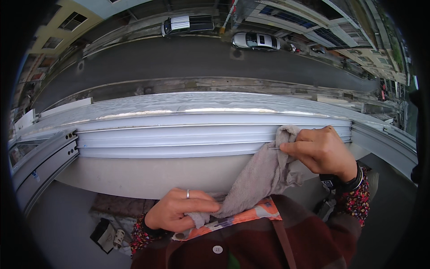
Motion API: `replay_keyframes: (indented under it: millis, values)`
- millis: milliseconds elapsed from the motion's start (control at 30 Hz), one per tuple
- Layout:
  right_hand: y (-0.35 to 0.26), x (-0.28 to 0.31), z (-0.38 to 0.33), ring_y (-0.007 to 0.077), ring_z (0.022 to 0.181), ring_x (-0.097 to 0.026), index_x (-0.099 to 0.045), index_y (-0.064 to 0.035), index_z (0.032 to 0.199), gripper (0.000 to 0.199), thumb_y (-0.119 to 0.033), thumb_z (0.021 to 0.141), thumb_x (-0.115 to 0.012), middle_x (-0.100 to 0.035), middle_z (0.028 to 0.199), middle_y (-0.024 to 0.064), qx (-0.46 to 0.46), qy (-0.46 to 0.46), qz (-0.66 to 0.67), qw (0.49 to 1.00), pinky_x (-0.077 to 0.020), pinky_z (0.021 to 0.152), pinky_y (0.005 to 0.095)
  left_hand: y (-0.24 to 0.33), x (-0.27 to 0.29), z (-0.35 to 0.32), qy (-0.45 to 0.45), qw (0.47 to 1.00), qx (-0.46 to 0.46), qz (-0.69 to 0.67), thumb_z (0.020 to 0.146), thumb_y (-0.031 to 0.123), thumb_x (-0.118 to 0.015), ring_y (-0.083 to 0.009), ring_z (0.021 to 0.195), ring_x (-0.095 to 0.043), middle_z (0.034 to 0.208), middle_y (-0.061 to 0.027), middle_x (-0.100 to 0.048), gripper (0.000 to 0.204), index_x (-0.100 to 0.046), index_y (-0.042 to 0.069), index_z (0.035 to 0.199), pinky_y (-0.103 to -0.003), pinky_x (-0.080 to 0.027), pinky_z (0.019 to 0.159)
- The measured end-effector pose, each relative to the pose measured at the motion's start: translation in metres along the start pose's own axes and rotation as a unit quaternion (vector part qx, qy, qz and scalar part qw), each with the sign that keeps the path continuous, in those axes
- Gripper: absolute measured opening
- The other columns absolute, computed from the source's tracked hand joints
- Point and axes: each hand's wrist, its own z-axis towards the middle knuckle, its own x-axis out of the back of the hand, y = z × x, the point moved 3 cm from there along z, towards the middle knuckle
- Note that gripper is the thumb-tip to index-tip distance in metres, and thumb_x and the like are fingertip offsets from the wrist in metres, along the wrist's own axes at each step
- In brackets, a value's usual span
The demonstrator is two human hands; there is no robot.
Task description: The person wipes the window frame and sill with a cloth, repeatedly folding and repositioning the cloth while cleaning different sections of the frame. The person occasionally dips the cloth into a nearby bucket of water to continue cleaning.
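A greyish cloth (253, 181) stretches between my two hands, from the window track down to the front of my clothing. My right hand (320, 150) pinches its upper part against the white sliding-window track (179, 139), toward the right end. A thin, light-coloured sliver (273, 148) sticks out leftward from those fingertips; its kind is unclear. My left hand (183, 208), with a ring on one finger, is closed round the cloth's lower end, below the pale inner sill (148, 175).
Metal window frame sides (47, 163) rise at both ends of the track. Beyond lies a grey outer ledge (201, 103) with a steep drop to a street (179, 62). A pickup (188, 24) and a silver car (255, 41) stand below. Several items, including a dark-and-white box (104, 235), sit at lower left.
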Motion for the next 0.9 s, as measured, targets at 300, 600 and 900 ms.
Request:
replay_keyframes:
  millis: [300, 600, 900]
  values:
    - [-0.017, -0.001, 0.057, 0.0274, 0.062, -0.063, -0.070, -0.0151, 0.107, 0.033, -0.009, 0.074, -0.069, -0.059, 0.075, 0.0045, 0.086, -0.086, 0.026, 0.992, -0.0485, 0.051, 0.0384, 0.004, 0.004, -0.020, 0.065, 0.995, -0.044, 0.063, 0.076, -0.007, -0.066, -0.0314, 0.078, -0.071, 0.098, -0.0197, -0.070, 0.028, -0.072, -0.005, 0.103, -0.034, -0.055, 0.070]
    - [-0.062, 0.004, 0.112, 0.0272, 0.061, -0.062, -0.070, -0.0129, 0.108, 0.038, -0.005, 0.071, -0.069, -0.058, 0.075, 0.0052, 0.143, -0.120, 0.007, 0.982, -0.0490, 0.051, 0.0379, 0.018, 0.007, -0.055, 0.114, 0.985, -0.064, 0.110, 0.065, 0.000, -0.065, -0.0334, 0.091, -0.072, 0.105, -0.0168, -0.071, 0.047, -0.071, 0.000, 0.112, -0.038, -0.058, 0.077]
    - [-0.122, 0.010, 0.172, 0.0336, 0.063, -0.064, -0.059, -0.0049, 0.095, 0.021, -0.009, 0.076, -0.066, -0.060, 0.077, 0.0122, 0.204, -0.145, -0.001, 0.968, -0.0519, 0.055, 0.0422, 0.043, 0.020, -0.081, 0.154, 0.973, -0.097, 0.143, 0.064, 0.001, -0.067, -0.0319, 0.087, -0.071, 0.102, -0.0152, -0.071, 0.046, -0.072, 0.001, 0.110, -0.037, -0.058, 0.072]
